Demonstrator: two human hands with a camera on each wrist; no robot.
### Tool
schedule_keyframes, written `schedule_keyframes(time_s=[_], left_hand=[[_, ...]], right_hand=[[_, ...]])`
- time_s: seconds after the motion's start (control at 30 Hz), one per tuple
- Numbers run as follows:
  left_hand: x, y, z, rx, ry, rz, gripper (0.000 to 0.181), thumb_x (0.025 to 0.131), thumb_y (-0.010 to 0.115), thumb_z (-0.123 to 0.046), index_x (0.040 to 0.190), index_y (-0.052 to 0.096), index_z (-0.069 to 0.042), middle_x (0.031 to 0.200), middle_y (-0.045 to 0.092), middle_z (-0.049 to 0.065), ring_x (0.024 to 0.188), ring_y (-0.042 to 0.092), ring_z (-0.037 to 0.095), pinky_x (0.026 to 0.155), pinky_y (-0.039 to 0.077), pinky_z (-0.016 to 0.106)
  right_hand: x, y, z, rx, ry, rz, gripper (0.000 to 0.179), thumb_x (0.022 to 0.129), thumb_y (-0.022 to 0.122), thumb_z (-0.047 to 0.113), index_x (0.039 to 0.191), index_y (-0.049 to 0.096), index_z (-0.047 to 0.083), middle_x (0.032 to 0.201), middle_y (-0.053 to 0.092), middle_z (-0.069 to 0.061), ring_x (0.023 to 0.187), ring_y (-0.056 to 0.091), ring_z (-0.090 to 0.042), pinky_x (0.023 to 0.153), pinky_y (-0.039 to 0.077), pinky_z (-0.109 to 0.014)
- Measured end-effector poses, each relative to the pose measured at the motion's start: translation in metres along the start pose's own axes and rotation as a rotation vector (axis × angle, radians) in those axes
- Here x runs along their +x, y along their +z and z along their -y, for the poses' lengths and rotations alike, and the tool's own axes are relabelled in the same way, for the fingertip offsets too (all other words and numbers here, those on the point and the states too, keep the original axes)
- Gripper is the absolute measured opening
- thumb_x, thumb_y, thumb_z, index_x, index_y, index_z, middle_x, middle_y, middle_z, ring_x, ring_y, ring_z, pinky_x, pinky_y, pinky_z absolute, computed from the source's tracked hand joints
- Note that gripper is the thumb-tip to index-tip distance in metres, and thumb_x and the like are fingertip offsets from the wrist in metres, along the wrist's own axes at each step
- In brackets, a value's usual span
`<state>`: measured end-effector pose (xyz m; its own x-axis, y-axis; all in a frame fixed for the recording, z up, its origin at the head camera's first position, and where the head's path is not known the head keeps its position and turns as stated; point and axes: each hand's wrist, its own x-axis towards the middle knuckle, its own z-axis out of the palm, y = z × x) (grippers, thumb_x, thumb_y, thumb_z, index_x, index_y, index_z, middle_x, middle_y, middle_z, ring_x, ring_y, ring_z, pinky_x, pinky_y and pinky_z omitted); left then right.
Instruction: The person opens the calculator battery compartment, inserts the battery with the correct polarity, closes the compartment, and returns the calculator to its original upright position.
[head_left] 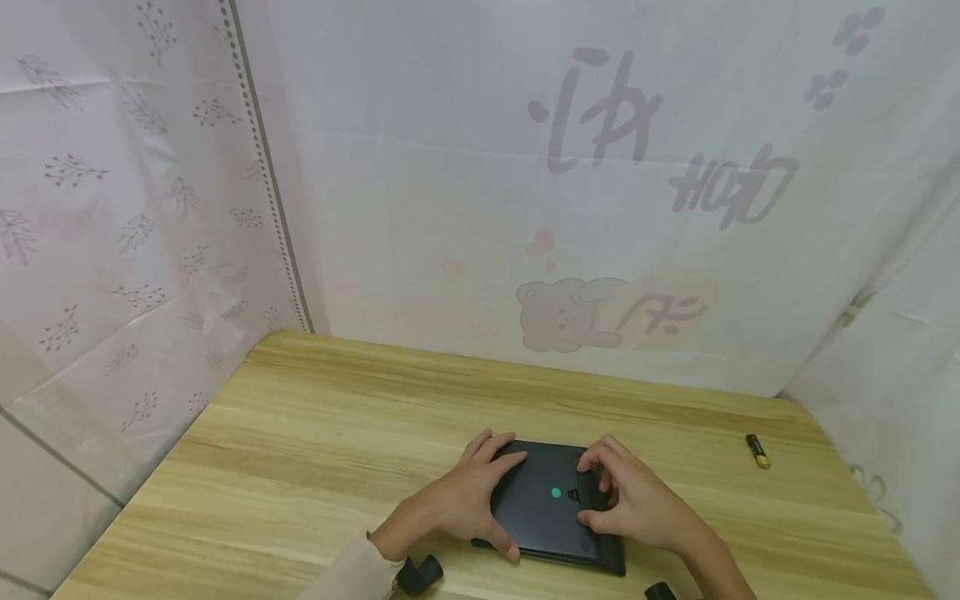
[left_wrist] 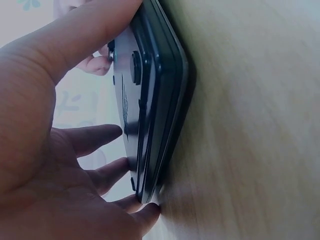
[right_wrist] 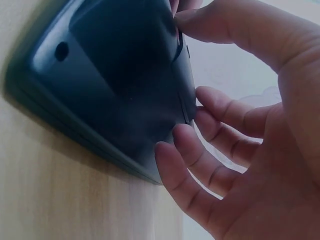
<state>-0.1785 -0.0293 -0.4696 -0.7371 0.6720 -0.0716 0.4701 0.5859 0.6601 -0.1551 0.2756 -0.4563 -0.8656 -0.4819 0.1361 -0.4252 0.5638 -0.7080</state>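
A black calculator [head_left: 536, 521], as it appears, lies back side up on the table, with a round green sticker [head_left: 556, 493] by a small latch. My left hand [head_left: 471, 492] grips its left part, thumb at the near edge and fingers around the far side. On the right part of the back, my right hand [head_left: 637, 500] has curled fingers and thumb on the battery cover [head_left: 592, 492]. In the right wrist view the fingertips touch the dark back [right_wrist: 125, 75]. The calculator's underside is hidden, and so is whatever lies beneath the right palm.
A black battery with a gold end [head_left: 757, 451] lies farther right on the wood-grain table [head_left: 337, 417]. Pale printed curtains [head_left: 420, 208] hang behind and at both sides. Black wrist cameras [head_left: 420, 575] sit low, close to the near edge of the view.
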Motion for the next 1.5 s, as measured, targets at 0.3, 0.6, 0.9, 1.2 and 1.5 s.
schedule_keyframes(time_s=[0.3,0.6,0.9,1.2,1.5], left_hand=[[0.0008,0.0007,0.0021,-0.004,-0.01,-0.001,0.118,0.074,0.105,-0.044,0.17,0.043,-0.015,0.182,0.02,0.002,0.168,0.008,0.039,0.126,0.033,0.062],[0.0016,0.0013,0.0021,-0.003,-0.002,-0.002,0.118,0.074,0.105,-0.044,0.17,0.044,-0.014,0.182,0.021,0.003,0.168,0.008,0.041,0.126,0.033,0.063],[0.0012,0.001,0.002,0.002,0.006,-0.007,0.118,0.074,0.105,-0.044,0.17,0.044,-0.013,0.182,0.022,0.004,0.168,0.009,0.042,0.126,0.032,0.063],[0.0007,0.002,0.002,0.007,0.001,-0.008,0.117,0.074,0.105,-0.044,0.17,0.044,-0.014,0.181,0.022,0.004,0.168,0.009,0.041,0.127,0.032,0.062],[0.0016,0.0011,0.0028,0.006,0.002,-0.002,0.117,0.074,0.105,-0.044,0.17,0.044,-0.015,0.182,0.021,0.003,0.168,0.009,0.04,0.127,0.032,0.062]], right_hand=[[0.0004,0.0,0.0013,-0.022,-0.028,0.01,0.048,0.086,0.094,0.017,0.124,0.066,0.007,0.115,0.058,-0.004,0.087,0.054,-0.015,0.068,0.055,-0.028],[0.0013,0.0014,0.001,-0.03,-0.003,0.028,0.055,0.084,0.092,0.015,0.133,0.067,0.006,0.115,0.055,-0.003,0.086,0.05,-0.012,0.068,0.055,-0.027],[0.0013,0.0021,0.0003,-0.042,-0.006,0.009,0.048,0.082,0.092,0.014,0.124,0.07,0.008,0.112,0.055,-0.001,0.088,0.052,-0.012,0.071,0.058,-0.027],[-0.0026,-0.0029,0.0025,0.024,0.009,0.035,0.051,0.083,0.094,0.013,0.125,0.066,0.008,0.115,0.054,-0.005,0.09,0.054,-0.018,0.071,0.059,-0.029],[-0.0034,-0.0068,0.0028,0.044,0.061,0.059,0.058,0.086,0.094,0.016,0.133,0.064,0.003,0.122,0.056,-0.007,0.093,0.055,-0.015,0.075,0.059,-0.029]])
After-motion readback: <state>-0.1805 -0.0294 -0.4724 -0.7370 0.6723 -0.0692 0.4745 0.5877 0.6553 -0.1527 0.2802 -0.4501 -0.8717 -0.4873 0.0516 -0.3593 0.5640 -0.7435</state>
